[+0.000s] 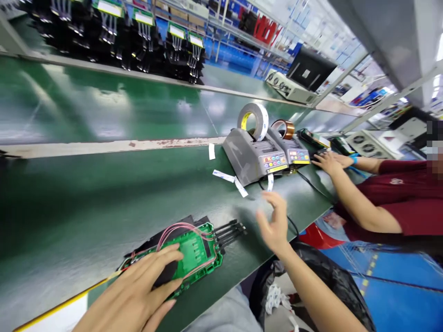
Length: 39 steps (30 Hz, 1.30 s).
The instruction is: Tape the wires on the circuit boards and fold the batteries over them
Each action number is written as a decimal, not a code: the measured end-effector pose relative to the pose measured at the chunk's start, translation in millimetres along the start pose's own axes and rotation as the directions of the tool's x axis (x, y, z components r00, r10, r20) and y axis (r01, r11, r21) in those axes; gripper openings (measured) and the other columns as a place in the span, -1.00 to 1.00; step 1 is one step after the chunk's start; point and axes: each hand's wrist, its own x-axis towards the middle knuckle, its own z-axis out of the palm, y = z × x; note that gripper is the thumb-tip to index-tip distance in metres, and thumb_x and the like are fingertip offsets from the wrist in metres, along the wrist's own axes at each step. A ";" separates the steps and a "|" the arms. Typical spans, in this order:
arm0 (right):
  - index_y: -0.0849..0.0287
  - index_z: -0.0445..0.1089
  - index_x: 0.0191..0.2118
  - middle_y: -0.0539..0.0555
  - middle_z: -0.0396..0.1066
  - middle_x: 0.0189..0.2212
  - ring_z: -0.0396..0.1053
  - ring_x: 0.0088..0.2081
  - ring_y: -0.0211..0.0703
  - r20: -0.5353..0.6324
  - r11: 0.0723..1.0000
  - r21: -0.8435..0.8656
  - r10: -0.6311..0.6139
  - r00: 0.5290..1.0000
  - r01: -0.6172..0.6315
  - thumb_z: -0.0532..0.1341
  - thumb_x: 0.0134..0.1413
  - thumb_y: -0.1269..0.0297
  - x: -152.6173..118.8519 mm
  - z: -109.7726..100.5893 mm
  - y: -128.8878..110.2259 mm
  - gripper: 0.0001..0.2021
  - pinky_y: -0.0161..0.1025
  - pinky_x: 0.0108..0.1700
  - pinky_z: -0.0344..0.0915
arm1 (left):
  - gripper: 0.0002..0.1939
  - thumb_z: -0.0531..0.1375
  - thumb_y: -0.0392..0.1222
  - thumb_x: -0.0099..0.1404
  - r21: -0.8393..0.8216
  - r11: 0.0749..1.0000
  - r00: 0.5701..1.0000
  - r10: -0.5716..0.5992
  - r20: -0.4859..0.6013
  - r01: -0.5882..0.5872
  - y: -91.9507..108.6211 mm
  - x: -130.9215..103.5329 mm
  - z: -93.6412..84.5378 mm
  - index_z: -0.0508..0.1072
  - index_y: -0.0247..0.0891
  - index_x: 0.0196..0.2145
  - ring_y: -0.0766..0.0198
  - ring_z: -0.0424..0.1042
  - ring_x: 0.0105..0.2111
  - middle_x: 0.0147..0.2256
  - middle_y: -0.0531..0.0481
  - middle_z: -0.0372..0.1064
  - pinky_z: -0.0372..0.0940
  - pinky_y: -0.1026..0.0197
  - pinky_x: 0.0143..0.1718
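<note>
My left hand [138,286] lies over the left part of a green circuit board [194,253], fingers on top and thumb by its near edge, gripping it against the table. Pink wires loop over the board, and several black leads [230,233] stick out at its right end. Slightly blurred, my right hand [275,226] is raised with thumb and fingers apart and nothing between them. Just beyond its fingertips, a white tape strip [270,182] hangs from the front of a grey tape dispenser [254,154], which carries a large white tape roll [254,121].
A second dispenser [292,150] with amber tape stands alongside. Loose tape strips [223,175] lie on the green table [86,193]. Wired boards [141,32] line the upper shelf. At right, a co-worker's hands [330,162] touch a dark part. A black-lined bin [311,272] stands below the table edge.
</note>
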 end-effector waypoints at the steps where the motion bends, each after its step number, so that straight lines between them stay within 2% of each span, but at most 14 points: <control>1: 0.15 0.31 -0.03 0.16 0.37 -0.04 0.31 -0.02 -0.06 -0.173 0.981 0.003 0.190 0.966 -0.193 0.15 0.14 0.19 9.5 -2.8 15.2 -0.70 -0.04 0.01 0.22 | -0.67 0.21 0.06 0.22 0.043 0.998 0.999 0.034 0.002 -0.034 -2.8 -0.8 3.5 0.43 0.25 -0.03 0.13 0.37 0.04 0.20 0.23 0.16 0.33 0.11 -0.01; 3: 0.23 0.36 -0.07 0.18 0.45 -0.17 0.41 -0.17 -0.07 -0.233 0.947 0.025 0.316 0.920 -0.319 0.09 0.18 0.14 29.3 -7.6 42.3 -0.69 -0.09 -0.14 0.31 | -0.65 0.19 0.08 0.23 0.141 0.984 0.994 0.109 0.024 -0.111 -6.9 -1.6 7.2 0.41 0.26 -0.01 0.14 0.38 0.03 0.21 0.23 0.15 0.35 0.13 -0.06; 6: 0.26 0.44 -0.32 0.09 0.47 -0.47 0.40 -0.44 -0.15 -0.184 0.945 0.003 0.321 0.929 -0.326 0.11 0.15 0.11 48.1 -14.8 56.3 -0.70 -0.18 -0.33 0.31 | -0.64 0.19 0.05 0.23 0.145 0.982 0.992 0.124 0.013 -0.124 -8.2 -2.5 6.3 0.40 0.21 0.01 0.12 0.37 0.04 0.22 0.20 0.12 0.35 0.13 -0.06; 10: 0.19 0.44 -0.42 0.06 0.42 -0.48 0.33 -0.37 -0.14 -0.213 0.964 -0.067 0.239 0.947 -0.258 0.27 0.04 0.21 42.0 -29.4 11.2 -0.84 -0.15 -0.19 0.25 | -0.67 0.17 0.03 0.27 0.082 0.995 0.996 0.053 0.067 -0.058 0.0 -2.5 -3.4 0.41 0.17 0.00 0.08 0.31 0.10 0.25 0.17 0.07 0.31 0.08 0.03; 11: 0.16 0.44 -0.44 0.05 0.42 -0.47 0.32 -0.35 -0.15 -0.159 0.977 -0.079 0.184 0.970 -0.198 0.30 0.01 0.26 38.6 -32.7 -6.9 -0.89 -0.16 -0.16 0.23 | -0.68 0.15 0.01 0.29 0.070 0.996 0.995 0.041 0.091 -0.048 3.1 -1.5 -7.3 0.41 0.15 0.00 0.08 0.30 0.11 0.24 0.14 0.08 0.30 0.06 0.05; 13: 0.15 0.42 -0.35 0.02 0.41 -0.43 0.33 -0.35 -0.21 0.209 0.996 0.012 -0.084 0.974 0.084 0.23 0.11 0.38 35.2 -34.0 -43.3 -0.97 -0.23 -0.21 0.24 | -0.70 0.12 -0.05 0.32 0.041 0.999 0.989 0.025 0.144 -0.032 9.0 2.1 -15.6 0.41 0.09 0.00 0.06 0.26 0.14 0.23 0.08 0.10 0.29 0.03 0.07; 14: 0.15 0.40 -0.30 0.02 0.42 -0.40 0.34 -0.33 -0.24 0.431 0.978 0.150 -0.196 0.881 0.144 0.19 0.16 0.40 36.0 -30.6 -59.7 -0.95 -0.27 -0.22 0.25 | -0.70 0.10 -0.10 0.33 0.022 0.999 0.985 0.019 0.173 -0.023 11.5 4.5 -19.7 0.41 0.05 0.01 0.06 0.24 0.16 0.22 0.05 0.10 0.29 0.02 0.07; 16: 0.15 0.37 -0.23 0.01 0.40 -0.34 0.34 -0.30 -0.29 0.735 0.924 0.350 -0.371 0.567 0.151 0.15 0.23 0.34 41.9 -14.7 -86.1 -0.94 -0.32 -0.25 0.26 | -0.68 0.08 -0.18 0.34 -0.029 1.000 0.977 0.002 0.212 0.004 15.5 9.4 -26.4 0.40 -0.02 0.02 0.03 0.21 0.17 0.21 -0.02 0.12 0.29 0.00 0.07; 19: 0.13 0.35 -0.22 -0.03 0.36 -0.32 0.33 -0.29 -0.30 0.858 0.855 0.436 -0.489 0.157 0.281 0.14 0.25 0.17 55.3 23.1 -109.0 -0.84 -0.35 -0.37 0.17 | -0.71 0.07 -0.21 0.34 -0.110 0.992 0.969 -0.034 0.244 0.062 19.3 14.6 -31.8 0.42 -0.06 -0.01 0.04 0.23 0.15 0.16 -0.05 0.17 0.28 -0.02 0.09; 21: 0.13 0.34 -0.24 -0.05 0.34 -0.35 0.31 -0.33 -0.29 0.870 0.786 0.447 -0.494 -0.001 0.428 0.14 0.24 0.11 62.7 45.9 -117.0 -0.81 -0.33 -0.48 0.04 | -0.74 0.08 -0.21 0.34 -0.143 0.985 0.970 -0.058 0.236 0.094 20.8 16.0 -32.9 0.45 -0.06 -0.05 0.05 0.25 0.13 0.12 -0.05 0.22 0.27 -0.04 0.09; 24: 0.14 0.34 -0.25 -0.05 0.34 -0.34 0.29 -0.36 -0.28 0.881 0.705 0.448 -0.452 -0.138 0.550 0.14 0.23 0.09 67.0 64.1 -124.9 -0.79 -0.29 -0.54 -0.11 | -0.74 0.10 -0.21 0.33 -0.162 0.980 0.972 -0.081 0.220 0.118 21.8 15.9 -32.9 0.45 -0.04 -0.06 0.04 0.27 0.09 0.06 -0.07 0.25 0.28 -0.08 0.08; 27: 0.13 0.34 -0.23 -0.05 0.36 -0.30 0.29 -0.36 -0.28 0.892 0.686 0.426 -0.429 -0.146 0.589 0.13 0.23 0.08 62.4 67.2 -127.4 -0.78 -0.27 -0.54 -0.15 | -0.74 0.10 -0.21 0.32 -0.172 0.977 0.972 -0.086 0.217 0.124 21.9 14.7 -32.9 0.45 -0.03 -0.06 0.02 0.28 0.06 0.01 -0.09 0.26 0.29 -0.11 0.05; 34: 0.10 0.32 -0.20 -0.07 0.36 -0.34 0.26 -0.39 -0.23 0.891 0.657 0.349 -0.454 -0.020 0.668 0.18 0.19 0.08 40.7 67.7 -120.5 -0.79 -0.23 -0.53 -0.12 | -0.80 0.05 -0.21 0.34 -0.216 0.968 0.978 -0.085 0.191 0.126 20.1 13.4 -34.0 0.45 -0.13 -0.16 0.04 0.28 0.00 -0.07 -0.10 0.24 0.29 -0.06 0.00; 39: 0.11 0.31 -0.17 0.03 0.32 -0.32 0.23 -0.26 -0.07 0.860 0.611 0.205 -0.486 0.157 0.765 0.23 0.11 0.01 31.5 61.0 -121.4 -0.70 -0.19 -0.37 0.12 | -0.80 0.02 -0.23 0.36 -0.230 0.962 0.961 -0.085 0.264 0.149 21.0 14.5 -33.9 0.43 -0.15 -0.17 0.07 0.24 -0.09 -0.14 -0.09 0.19 0.27 -0.02 -0.11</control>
